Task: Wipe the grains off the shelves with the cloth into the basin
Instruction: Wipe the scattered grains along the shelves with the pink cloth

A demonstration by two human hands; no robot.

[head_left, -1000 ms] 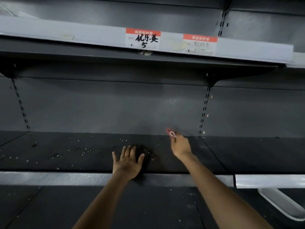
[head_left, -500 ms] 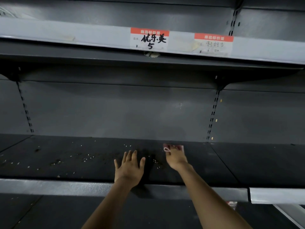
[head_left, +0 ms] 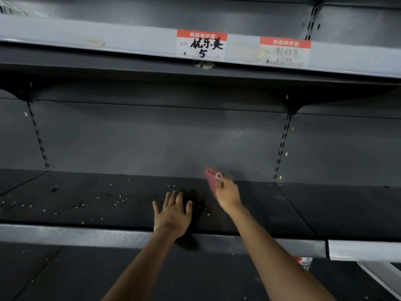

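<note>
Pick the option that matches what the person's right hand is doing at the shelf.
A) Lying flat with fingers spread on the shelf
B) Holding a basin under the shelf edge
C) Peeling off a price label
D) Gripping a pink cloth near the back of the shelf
D: the right hand grips the pink cloth near the back of the shelf, while the left hand lies flat on it.

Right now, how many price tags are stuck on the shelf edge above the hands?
2. One price tag with bold black handwriting sits near the middle of the upper shelf edge; the fainter price tag is to its right. Others may lie outside the view.
</note>
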